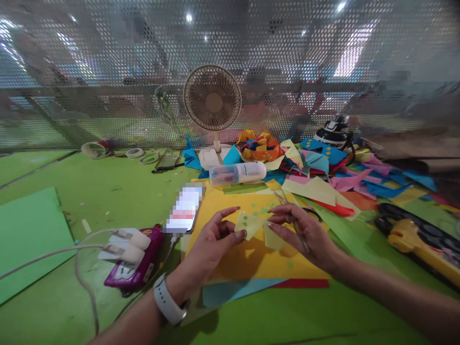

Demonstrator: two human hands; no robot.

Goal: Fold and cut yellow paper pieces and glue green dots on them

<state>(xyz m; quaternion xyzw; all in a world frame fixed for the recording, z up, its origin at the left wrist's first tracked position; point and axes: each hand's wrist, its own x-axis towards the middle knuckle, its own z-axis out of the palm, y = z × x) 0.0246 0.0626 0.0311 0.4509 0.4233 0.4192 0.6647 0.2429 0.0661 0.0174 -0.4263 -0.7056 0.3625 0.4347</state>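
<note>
My left hand (pixel 210 244), with a white watch on its wrist, pinches a pale yellow folded paper piece (pixel 248 224) dotted with small green circles. My right hand (pixel 302 232) holds the other end of that piece with its fingertips, and thin scissors (pixel 293 220) rest in the same hand. Both hands hover over a yellow paper sheet (pixel 247 261) that lies on blue and red sheets.
A phone (pixel 185 209), a purple power strip with white plugs (pixel 132 254), a clear bottle (pixel 237 173), a small fan (pixel 212 103), tape rolls (pixel 94 149) and a heap of coloured paper scraps (pixel 323 172) lie on the green table. A yellow-black tool (pixel 420 242) lies at right; a mesh wall stands behind.
</note>
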